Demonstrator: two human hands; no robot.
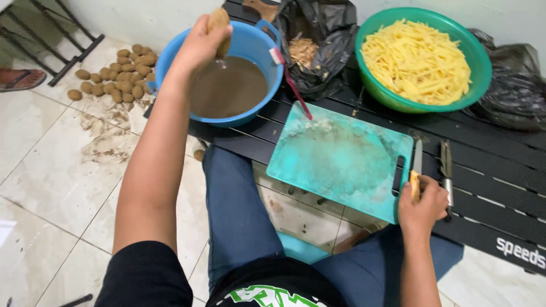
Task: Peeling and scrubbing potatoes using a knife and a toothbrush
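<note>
My left hand holds a wet potato above the blue basin, which is full of muddy brown water. My right hand rests at the right edge of the teal cutting board and grips the yellow handle of a knife whose blade points away from me. The board lies on a low black slatted table and is smeared with pale potato residue.
A green bowl of cut potato sticks stands at the back right. A black bag with peelings sits between the bowls. A peeler lies right of the knife, a pink-handled tool leans on the basin. Unwashed potatoes lie on the tiled floor.
</note>
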